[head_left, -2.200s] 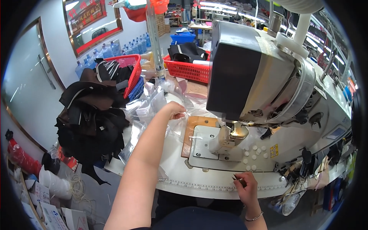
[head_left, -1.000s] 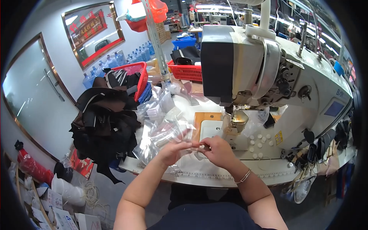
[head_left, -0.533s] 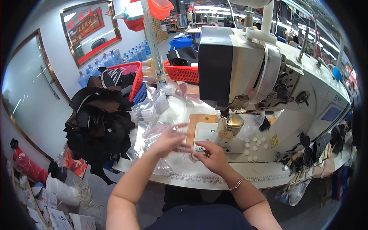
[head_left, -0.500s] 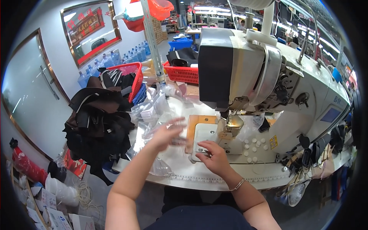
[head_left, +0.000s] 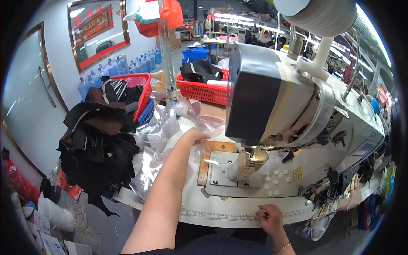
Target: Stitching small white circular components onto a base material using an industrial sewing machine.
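Note:
My left hand point(head_left: 196, 136) is stretched out beside the sewing machine's post bed, its fingers closed at a clear plastic bag point(head_left: 198, 149) near the orange-brown plate point(head_left: 204, 168). The fingertips are partly hidden. Down at the table's front edge, my right hand point(head_left: 272, 217) is curled, with a small dark thing showing between its fingers; I cannot make out what it is. The sewing machine point(head_left: 257, 91) fills the right side, its lit needle area above the metal post point(head_left: 244, 168). Clear plastic bags point(head_left: 159, 127) lie heaped left of my left hand.
A pile of black and brown pieces point(head_left: 100, 144) hangs over the table's left edge. Red baskets point(head_left: 204, 90) stand behind. Several white discs point(head_left: 276, 180) lie right of the post. A ruler strip point(head_left: 229, 216) runs along the front edge. A large thread cone point(head_left: 318, 17) sits above.
My left hand has reached farther forward to the plastic beside the orange-brown plate. My right hand has drawn back from the post to the table's front edge. The view has shifted.

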{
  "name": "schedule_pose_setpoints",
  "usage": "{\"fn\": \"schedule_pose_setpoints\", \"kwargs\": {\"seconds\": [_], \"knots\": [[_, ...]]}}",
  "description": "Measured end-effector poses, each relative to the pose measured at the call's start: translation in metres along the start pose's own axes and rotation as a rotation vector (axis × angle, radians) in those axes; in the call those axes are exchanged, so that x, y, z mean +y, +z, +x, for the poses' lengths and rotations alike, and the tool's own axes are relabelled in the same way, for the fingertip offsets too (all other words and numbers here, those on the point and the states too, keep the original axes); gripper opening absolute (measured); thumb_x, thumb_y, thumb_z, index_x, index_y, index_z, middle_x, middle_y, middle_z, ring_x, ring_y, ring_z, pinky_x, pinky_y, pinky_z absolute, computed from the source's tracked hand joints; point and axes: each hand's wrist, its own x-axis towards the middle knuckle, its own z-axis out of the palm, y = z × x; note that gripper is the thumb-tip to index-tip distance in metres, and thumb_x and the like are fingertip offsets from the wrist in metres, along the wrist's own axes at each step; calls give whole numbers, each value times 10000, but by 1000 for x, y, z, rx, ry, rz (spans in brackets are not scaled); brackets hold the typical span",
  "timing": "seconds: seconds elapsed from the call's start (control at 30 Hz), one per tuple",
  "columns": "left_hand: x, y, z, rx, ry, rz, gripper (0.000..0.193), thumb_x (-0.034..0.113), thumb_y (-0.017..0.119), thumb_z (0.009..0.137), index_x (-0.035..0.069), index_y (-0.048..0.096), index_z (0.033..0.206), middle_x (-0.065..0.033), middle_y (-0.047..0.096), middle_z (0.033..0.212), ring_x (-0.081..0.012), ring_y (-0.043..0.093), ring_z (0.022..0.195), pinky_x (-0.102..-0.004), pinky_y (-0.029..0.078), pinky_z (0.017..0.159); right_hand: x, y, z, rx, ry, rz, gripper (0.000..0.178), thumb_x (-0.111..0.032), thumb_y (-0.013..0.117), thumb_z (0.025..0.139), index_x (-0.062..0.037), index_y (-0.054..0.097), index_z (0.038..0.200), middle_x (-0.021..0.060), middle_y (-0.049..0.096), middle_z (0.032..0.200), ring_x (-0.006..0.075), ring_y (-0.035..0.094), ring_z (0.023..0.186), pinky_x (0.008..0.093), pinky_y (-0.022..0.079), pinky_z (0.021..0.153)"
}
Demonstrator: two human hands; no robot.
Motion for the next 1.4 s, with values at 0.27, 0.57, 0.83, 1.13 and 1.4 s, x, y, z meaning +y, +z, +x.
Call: {"fn": "schedule_pose_setpoints", "kwargs": {"seconds": [0.27, 0.57, 0.83, 1.13, 1.4], "knots": [[46, -61, -144, 331, 515, 986, 433, 337, 718, 674, -40, 627, 866, -217, 617, 911, -343, 602, 836, -411, 481, 751, 20, 6, -6, 192, -120, -254, 224, -32, 665, 664, -39, 608, 880, 97, 584, 885, 284, 542, 784, 363, 468, 662], [-74, -76, -264, 843, 327, 979, 413, 337, 705, 697, -9, 607, 900, -169, 582, 889, -356, 568, 826, -420, 460, 716, 1, 18, 12, 159, -264, -212, 225, -31, 673, 650, -47, 606, 865, 87, 587, 831, 282, 538, 742, 355, 461, 630], [-94, -61, -261, 1177, 853, 930, 150, 121, 695, 661, 78, 627, 788, -64, 566, 898, -265, 549, 861, -366, 430, 765, -59, 49, 41, 79, -505, -44, 193, -61, 689, 664, -60, 624, 846, 71, 597, 792, 253, 556, 734, 337, 468, 628], [-100, -57, -287, 949, 866, 933, 335, 41, 673, 666, 70, 605, 993, -132, 448, 1262, -321, 428, 1158, -394, 369, 911, -138, 105, 144, -94, -654, 400, 96, -107, 632, 775, -41, 611, 841, 91, 599, 806, 223, 559, 677, 313, 455, 606], [-102, -65, -272, 924, 914, 1003, 278, 40, 663, 656, 87, 641, 930, -107, 511, 1176, -305, 453, 1139, -409, 366, 914, -191, 197, 239, -575, -176, 518, 593, -427, 678, 722, 28, 560, 1083, 141, 612, 1006, 208, 602, 815, 294, 490, 702]]}}
